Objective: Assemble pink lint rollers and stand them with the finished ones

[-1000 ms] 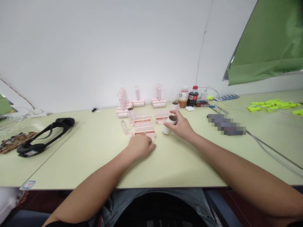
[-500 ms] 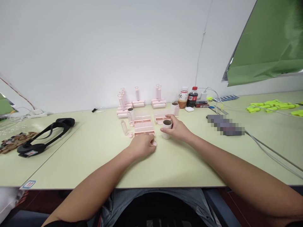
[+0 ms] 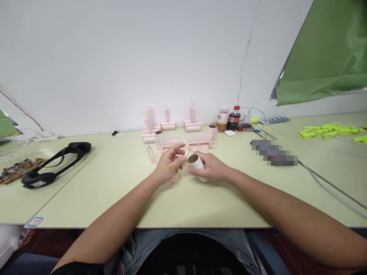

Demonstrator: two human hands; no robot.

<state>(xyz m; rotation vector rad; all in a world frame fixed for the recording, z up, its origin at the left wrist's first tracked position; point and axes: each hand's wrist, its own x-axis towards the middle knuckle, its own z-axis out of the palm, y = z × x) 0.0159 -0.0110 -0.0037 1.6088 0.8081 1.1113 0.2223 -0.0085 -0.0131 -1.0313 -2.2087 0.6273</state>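
My right hand [image 3: 210, 167] is wrapped round a white paper roll [image 3: 198, 165], tilted with its hollow end toward my left hand. A small pale pink piece [image 3: 185, 154] is pinched between the thumb and fingers of my left hand [image 3: 169, 164], beside the roll. Under that hand a round pink disc [image 3: 174, 178] lies on the table. Just beyond my hands are pink trays with clear covers [image 3: 200, 146], partly hidden by my fingers. Two more rolls [image 3: 212, 130] stand upright near them, and a clear pink handle [image 3: 150, 154] stands at their left.
Assembled pink rollers [image 3: 193, 126] stand along the wall. A cola bottle [image 3: 233, 118] and a white-capped bottle [image 3: 222, 118] are right of them. Farther right lie a blurred-out dark object [image 3: 273, 153] and yellow-green bundles [image 3: 329, 130]. A black headset [image 3: 57, 164] rests at left.
My left hand has risen from the table with a small pink piece, uncovering the disc. My right hand has brought the roll nearer to me and tilted it.
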